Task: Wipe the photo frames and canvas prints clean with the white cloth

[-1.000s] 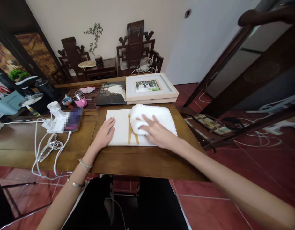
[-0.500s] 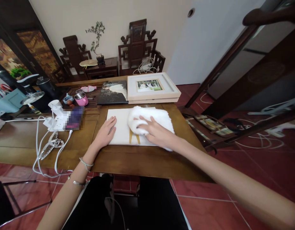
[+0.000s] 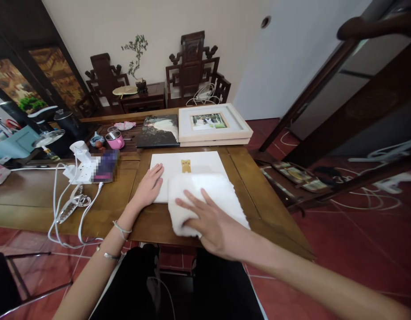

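A flat white panel point(image 3: 205, 161) lies on the wooden table, with a gold-coloured fitting point(image 3: 185, 166) on its upper middle. My left hand point(image 3: 149, 186) rests on the panel's left edge, fingers stretched out and holding nothing. Under my right hand point(image 3: 210, 220) is a fluffy white cloth point(image 3: 217, 189), gripped with the thumb tucked into its fold and the fingers spread over the top. The cloth covers the panel's lower part and hangs over its near edge onto the table, hiding what lies beneath.
Beyond the panel lie a dark photo panel point(image 3: 158, 130) and a pale framed photo point(image 3: 215, 133). On the left are a pink cup point(image 3: 115, 140), a white power strip point(image 3: 83, 171), looping white cables and a clear hair claw point(image 3: 73, 203). The wooden table point(image 3: 275, 209) ends at the right.
My right hand has drawn the cloth down toward me, past the panel's near edge. The fitting's top now shows, while its lower strips are covered. My left hand stays on the panel.
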`<action>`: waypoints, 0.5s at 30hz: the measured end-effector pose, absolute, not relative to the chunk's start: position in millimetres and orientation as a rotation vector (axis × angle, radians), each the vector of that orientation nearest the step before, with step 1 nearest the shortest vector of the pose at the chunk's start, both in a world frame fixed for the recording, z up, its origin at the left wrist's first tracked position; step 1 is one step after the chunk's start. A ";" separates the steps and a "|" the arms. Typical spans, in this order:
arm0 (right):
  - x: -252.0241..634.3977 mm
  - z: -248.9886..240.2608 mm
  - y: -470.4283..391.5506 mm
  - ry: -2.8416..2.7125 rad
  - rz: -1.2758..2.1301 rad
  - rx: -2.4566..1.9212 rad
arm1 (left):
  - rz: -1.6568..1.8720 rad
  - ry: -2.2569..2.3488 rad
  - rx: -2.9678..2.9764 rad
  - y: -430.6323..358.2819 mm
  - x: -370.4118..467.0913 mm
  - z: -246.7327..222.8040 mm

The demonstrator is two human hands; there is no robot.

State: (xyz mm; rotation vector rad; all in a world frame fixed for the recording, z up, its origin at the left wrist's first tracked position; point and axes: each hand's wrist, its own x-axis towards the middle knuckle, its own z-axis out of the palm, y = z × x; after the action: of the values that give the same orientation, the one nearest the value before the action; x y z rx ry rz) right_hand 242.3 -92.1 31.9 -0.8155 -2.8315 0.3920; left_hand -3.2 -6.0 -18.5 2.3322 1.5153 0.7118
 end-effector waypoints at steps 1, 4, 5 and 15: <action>242.1 33.3 -96.0 -2.842 0.434 -0.796 | 0.711 1.514 2.334 -5.8 -3.4 -18.8; 237.2 38.1 -83.3 -2.852 0.492 -0.839 | 0.703 1.508 2.336 -5.3 -3.9 -18.8; 234.4 39.2 -71.8 -2.848 0.473 -0.874 | 0.697 1.510 2.337 -5.3 -4.0 -18.5; 200.0 30.4 28.8 -2.809 0.044 -1.074 | 0.661 1.509 2.320 -5.7 -2.8 -14.2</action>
State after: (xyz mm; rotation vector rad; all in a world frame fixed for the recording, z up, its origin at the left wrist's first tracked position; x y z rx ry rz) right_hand 200.0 28.8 30.4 -1.0745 -2.8092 0.0441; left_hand -2.8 -5.7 -14.2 2.3205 1.5093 0.6611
